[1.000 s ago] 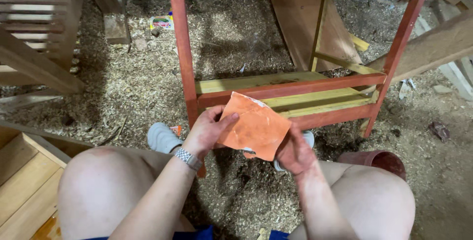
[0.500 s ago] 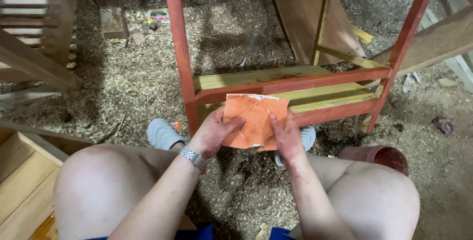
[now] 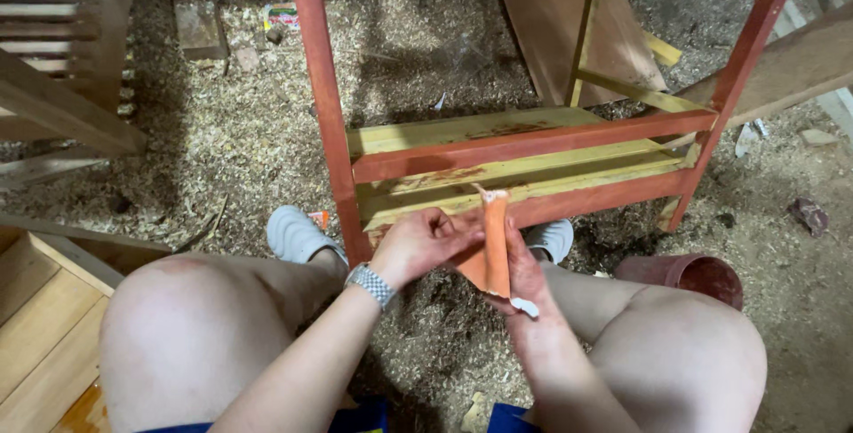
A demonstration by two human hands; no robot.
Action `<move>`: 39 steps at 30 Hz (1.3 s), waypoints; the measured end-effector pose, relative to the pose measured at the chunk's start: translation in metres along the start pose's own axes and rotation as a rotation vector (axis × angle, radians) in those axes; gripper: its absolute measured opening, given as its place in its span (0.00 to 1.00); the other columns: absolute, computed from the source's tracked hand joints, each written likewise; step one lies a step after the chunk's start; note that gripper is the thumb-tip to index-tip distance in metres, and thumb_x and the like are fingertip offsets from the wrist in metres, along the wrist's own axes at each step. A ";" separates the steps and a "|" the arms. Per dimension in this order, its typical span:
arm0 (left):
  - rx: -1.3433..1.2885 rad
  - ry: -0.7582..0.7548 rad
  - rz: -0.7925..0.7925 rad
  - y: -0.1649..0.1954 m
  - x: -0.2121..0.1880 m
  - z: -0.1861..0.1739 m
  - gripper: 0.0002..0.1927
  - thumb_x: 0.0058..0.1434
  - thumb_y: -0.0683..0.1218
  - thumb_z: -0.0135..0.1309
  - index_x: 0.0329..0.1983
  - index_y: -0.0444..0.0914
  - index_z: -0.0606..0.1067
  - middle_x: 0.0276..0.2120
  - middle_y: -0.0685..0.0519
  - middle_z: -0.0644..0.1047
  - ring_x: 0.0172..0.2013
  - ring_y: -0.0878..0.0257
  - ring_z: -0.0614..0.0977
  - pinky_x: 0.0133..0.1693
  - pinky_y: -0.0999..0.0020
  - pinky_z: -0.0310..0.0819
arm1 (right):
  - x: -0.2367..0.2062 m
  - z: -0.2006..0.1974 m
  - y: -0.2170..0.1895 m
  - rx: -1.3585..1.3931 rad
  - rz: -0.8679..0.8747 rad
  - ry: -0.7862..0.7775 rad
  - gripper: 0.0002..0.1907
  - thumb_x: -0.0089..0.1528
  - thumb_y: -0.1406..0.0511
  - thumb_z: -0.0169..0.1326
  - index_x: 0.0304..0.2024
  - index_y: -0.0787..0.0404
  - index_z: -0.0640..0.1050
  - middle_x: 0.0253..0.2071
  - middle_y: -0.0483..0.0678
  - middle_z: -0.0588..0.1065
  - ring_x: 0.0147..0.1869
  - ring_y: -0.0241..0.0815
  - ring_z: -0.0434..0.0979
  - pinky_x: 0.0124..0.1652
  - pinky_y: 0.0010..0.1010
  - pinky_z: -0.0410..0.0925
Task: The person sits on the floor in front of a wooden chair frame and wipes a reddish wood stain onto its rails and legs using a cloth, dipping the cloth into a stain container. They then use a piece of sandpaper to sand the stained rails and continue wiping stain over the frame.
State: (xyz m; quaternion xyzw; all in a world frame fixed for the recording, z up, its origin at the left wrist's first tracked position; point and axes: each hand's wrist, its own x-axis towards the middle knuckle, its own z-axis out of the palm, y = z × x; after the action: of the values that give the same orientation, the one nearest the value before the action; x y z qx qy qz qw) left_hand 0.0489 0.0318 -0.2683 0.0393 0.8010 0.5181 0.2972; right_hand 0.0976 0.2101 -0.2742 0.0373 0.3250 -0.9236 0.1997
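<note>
My grip: both hands clamp the folded orange sheet [image 3: 494,242] between my knees, left hand [image 3: 422,245] on its left side, right hand [image 3: 524,269] behind it. The red pot [image 3: 689,275] by my right knee shows nothing inside.

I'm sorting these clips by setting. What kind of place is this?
Probably a woodworking shop: sawdust and shavings cover the floor, a half-painted red wooden frame stands there, and both hands fold an orange sheet, likely sandpaper.
</note>
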 end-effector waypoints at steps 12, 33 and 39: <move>0.557 -0.110 -0.317 -0.016 -0.044 -0.118 0.31 0.50 0.67 0.64 0.46 0.41 0.85 0.39 0.44 0.85 0.41 0.51 0.87 0.47 0.57 0.80 | 0.062 0.017 -0.059 -2.378 -0.042 -0.231 0.07 0.68 0.62 0.49 0.39 0.52 0.78 0.37 0.48 0.79 0.46 0.49 0.81 0.47 0.41 0.73; -0.034 0.082 -0.209 -0.108 -0.003 -0.106 0.31 0.41 0.47 0.74 0.52 0.38 0.82 0.37 0.46 0.87 0.37 0.59 0.88 0.42 0.65 0.81 | 0.142 -0.041 0.070 -2.274 0.483 -0.007 0.13 0.64 0.57 0.49 0.42 0.55 0.81 0.43 0.53 0.79 0.49 0.50 0.79 0.49 0.44 0.73; 0.090 0.092 -0.244 -0.104 -0.005 -0.104 0.29 0.42 0.48 0.75 0.49 0.38 0.83 0.39 0.48 0.86 0.38 0.60 0.87 0.44 0.66 0.79 | 0.103 -0.115 -0.072 -2.845 0.548 -0.179 0.10 0.65 0.62 0.50 0.42 0.51 0.82 0.45 0.48 0.79 0.50 0.46 0.79 0.51 0.38 0.73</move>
State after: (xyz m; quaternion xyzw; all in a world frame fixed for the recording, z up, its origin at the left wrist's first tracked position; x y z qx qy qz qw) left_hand 0.0246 -0.1017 -0.3257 -0.0689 0.8352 0.4429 0.3187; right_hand -0.0319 0.2961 -0.3426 -0.1856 0.9183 0.2412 0.2531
